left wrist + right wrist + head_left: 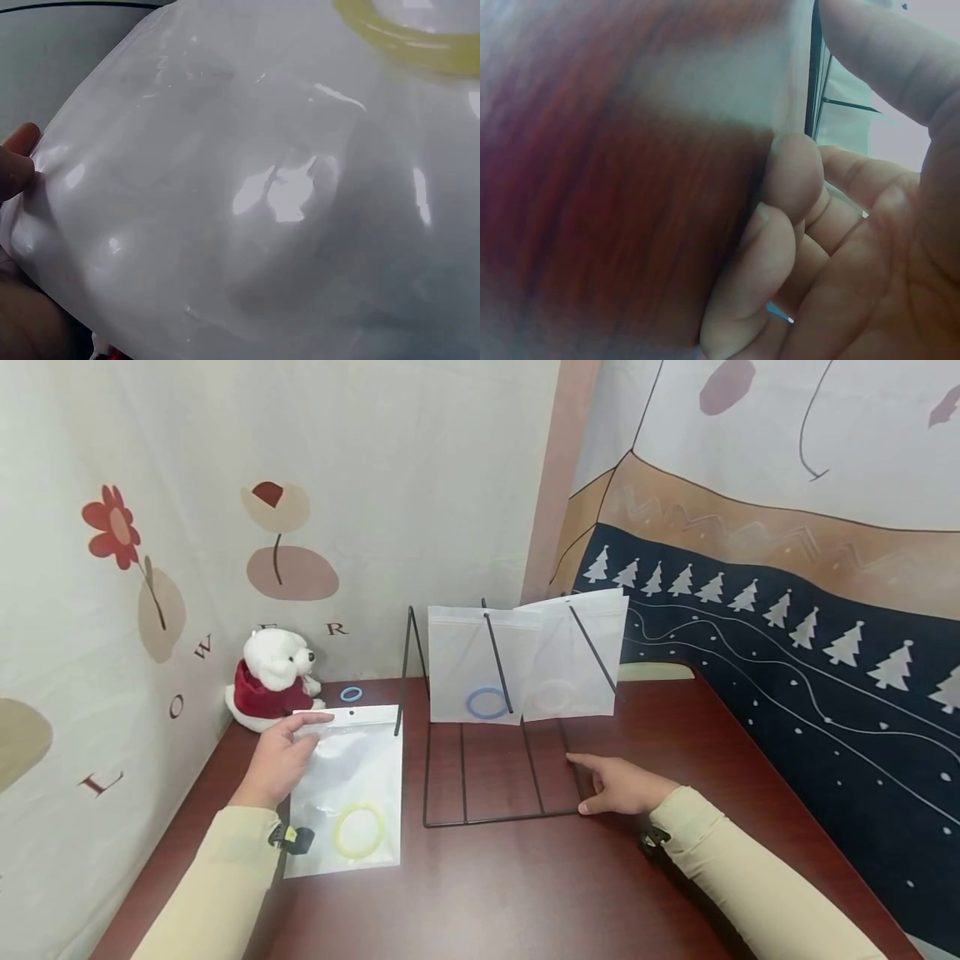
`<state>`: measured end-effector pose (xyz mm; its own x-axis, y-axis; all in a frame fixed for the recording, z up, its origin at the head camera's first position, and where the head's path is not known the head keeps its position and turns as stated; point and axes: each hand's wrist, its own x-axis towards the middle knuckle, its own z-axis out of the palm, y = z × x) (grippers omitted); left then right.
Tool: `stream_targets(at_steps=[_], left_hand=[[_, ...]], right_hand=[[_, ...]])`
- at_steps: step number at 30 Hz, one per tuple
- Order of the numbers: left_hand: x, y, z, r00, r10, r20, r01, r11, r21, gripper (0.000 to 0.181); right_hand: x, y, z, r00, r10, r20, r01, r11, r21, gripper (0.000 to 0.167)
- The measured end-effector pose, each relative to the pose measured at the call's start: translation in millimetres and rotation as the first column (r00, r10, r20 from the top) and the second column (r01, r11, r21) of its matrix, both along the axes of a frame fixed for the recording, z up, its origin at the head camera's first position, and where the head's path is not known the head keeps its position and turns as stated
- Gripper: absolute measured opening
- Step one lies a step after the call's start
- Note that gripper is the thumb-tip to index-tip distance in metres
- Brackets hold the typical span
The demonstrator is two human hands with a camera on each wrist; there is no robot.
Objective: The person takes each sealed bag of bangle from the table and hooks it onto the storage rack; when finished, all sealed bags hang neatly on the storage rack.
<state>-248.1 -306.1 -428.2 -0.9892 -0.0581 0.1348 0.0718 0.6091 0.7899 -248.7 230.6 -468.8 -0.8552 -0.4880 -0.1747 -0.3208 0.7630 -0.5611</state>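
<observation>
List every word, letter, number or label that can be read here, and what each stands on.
"L": pale cloth
"O": same cloth
"W": same cloth
"R": same cloth
One letter between "W" and "R": mostly hidden by the plush bear, unreadable.
No text can be made out on the bags or rack.

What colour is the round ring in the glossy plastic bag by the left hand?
The round ring is yellow, clearest in the head view.
</observation>
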Motion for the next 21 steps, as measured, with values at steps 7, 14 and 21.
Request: stream_targets(at_steps=[7,14,21], left_hand=[[10.3,8.5,17.5,0.998,-0.046,-0.039,0.046,0.999,-0.002,0.034],[22.0,18.8,29.5,0.988,-0.078,-0.134,0.078,0.997,-0.001,0.030],[35.2,32.8,44.4,0.970,-0.130,-0.205,0.136,0.991,0.013,0.029]], right_hand=[[-0.4,-0.3,-0.1,1.000,0.005,-0.011,-0.005,1.000,0.006,0.087],[-1.4,0.1,-0.8,1.000,0.010,-0.010,-0.010,1.000,-0.003,0.088],[-0.9,1.1,-1.5,1.000,0.013,-0.004,-0.013,1.000,-0.013,0.088]])
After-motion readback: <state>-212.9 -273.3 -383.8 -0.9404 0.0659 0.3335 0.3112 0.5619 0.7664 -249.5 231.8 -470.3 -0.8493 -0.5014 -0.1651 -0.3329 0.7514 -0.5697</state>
